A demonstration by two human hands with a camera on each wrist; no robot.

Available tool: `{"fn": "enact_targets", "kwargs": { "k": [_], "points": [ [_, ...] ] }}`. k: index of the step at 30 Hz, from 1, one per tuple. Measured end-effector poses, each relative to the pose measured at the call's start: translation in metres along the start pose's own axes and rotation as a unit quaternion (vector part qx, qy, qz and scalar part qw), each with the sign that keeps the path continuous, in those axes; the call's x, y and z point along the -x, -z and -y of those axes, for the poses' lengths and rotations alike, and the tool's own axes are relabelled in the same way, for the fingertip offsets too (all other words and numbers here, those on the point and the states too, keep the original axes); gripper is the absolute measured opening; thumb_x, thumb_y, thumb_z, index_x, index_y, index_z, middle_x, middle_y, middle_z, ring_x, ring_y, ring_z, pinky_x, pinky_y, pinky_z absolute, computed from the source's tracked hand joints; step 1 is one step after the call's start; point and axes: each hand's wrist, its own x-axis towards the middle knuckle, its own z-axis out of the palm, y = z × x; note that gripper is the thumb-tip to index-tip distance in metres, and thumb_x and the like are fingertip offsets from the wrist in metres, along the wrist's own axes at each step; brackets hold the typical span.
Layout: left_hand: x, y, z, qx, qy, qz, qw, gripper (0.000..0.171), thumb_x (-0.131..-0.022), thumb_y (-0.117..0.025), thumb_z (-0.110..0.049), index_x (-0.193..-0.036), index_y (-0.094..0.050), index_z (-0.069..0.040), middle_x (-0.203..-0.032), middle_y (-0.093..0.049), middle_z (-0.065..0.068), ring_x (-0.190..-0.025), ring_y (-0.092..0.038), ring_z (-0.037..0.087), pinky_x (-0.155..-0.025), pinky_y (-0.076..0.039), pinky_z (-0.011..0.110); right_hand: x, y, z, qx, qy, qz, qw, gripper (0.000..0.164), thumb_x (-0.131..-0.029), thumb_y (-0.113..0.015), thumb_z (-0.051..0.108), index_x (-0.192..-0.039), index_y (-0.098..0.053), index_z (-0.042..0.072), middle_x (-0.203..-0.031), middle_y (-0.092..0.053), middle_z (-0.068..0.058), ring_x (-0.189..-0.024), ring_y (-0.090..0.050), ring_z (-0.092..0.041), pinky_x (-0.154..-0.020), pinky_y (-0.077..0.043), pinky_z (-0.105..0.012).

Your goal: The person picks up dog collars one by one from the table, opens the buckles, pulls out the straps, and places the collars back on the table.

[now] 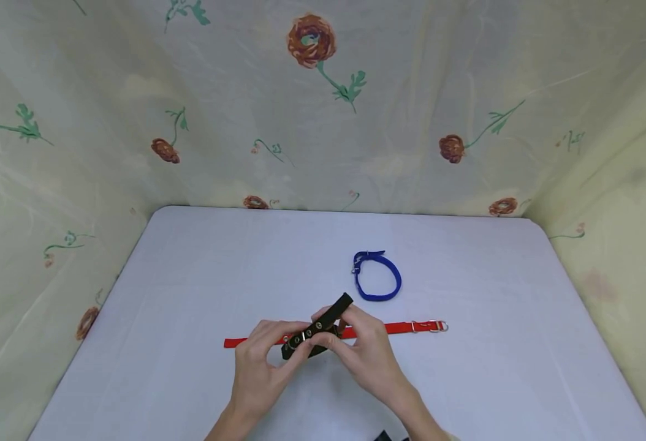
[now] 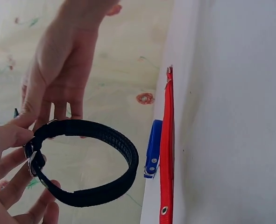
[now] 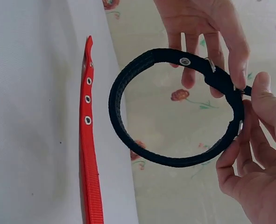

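Observation:
Both hands hold a black buckle collar (image 1: 330, 313) above the table, bent round into a closed loop. My left hand (image 1: 265, 355) pinches it at the buckle end, where a metal ring shows in the left wrist view. With thumb and fingers my right hand (image 1: 368, 352) grips the strap beside the buckle; the strap's end sticks up past the fingers. Metal eyelets line the black strap. Beneath the hands a red collar (image 1: 400, 328) lies stretched out flat, its metal rings to the right. Farther back, a blue collar (image 1: 395, 288) lies buckled in a loop.
The white table (image 1: 218, 263) has rounded far corners. A flower-patterned cloth (image 1: 389, 141) hangs behind it and along both sides. Part of a small black object (image 1: 382, 436) shows at the bottom edge, near the right forearm.

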Motion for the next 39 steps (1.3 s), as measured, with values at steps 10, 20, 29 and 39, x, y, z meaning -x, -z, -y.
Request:
{"fn": "enact_targets", "kwargs": {
  "k": [10, 20, 29, 39],
  "points": [
    [0.002, 0.001, -0.005, 0.13, 0.129, 0.027, 0.9826, 0.019, -0.097, -0.082, -0.018, -0.113, -0.079, -0.028, -0.097, -0.083, -0.006, -0.087, -0.072, 0.006, -0.075, -0.052, 0.027, 0.0, 0.0, 0.0, -0.037, -0.053, 0.036, 0.997, 0.019, -0.094, -0.082, 0.017, -0.11, -0.074, 0.02, -0.1, -0.079, 0.006, -0.093, -0.071, -0.004, -0.085, -0.064, -0.028],
    [0.003, -0.001, -0.004, 0.14, 0.169, 0.032, 0.9751, 0.019, -0.097, -0.081, -0.017, -0.112, -0.079, -0.027, -0.099, -0.084, -0.005, -0.089, -0.076, 0.004, -0.075, -0.05, 0.026, -0.001, 0.008, 0.001, -0.065, -0.102, 0.11, 0.987, 0.014, -0.099, -0.078, 0.02, -0.112, -0.073, 0.019, -0.106, -0.079, 0.002, -0.095, -0.07, -0.005, -0.082, -0.063, -0.027],
    [0.005, -0.001, -0.003, 0.119, 0.136, 0.061, 0.9817, 0.015, -0.101, -0.077, -0.025, -0.115, -0.079, -0.031, -0.102, -0.083, -0.009, -0.089, -0.075, 0.004, -0.074, -0.049, 0.029, -0.001, 0.016, -0.001, -0.056, -0.126, 0.156, 0.978, 0.017, -0.103, -0.075, 0.03, -0.116, -0.073, 0.019, -0.109, -0.077, 0.003, -0.098, -0.071, -0.007, -0.087, -0.062, -0.027],
    [0.006, -0.004, -0.005, 0.105, 0.141, 0.074, 0.9817, 0.016, -0.101, -0.078, -0.025, -0.116, -0.078, -0.031, -0.104, -0.083, -0.011, -0.088, -0.075, 0.002, -0.074, -0.052, 0.032, 0.0, 0.007, 0.002, 0.03, -0.083, 0.135, 0.987, 0.014, -0.096, -0.07, 0.01, -0.107, -0.069, 0.017, -0.093, -0.063, 0.005, -0.077, -0.054, -0.003, -0.066, -0.05, -0.021]
  ]
}}
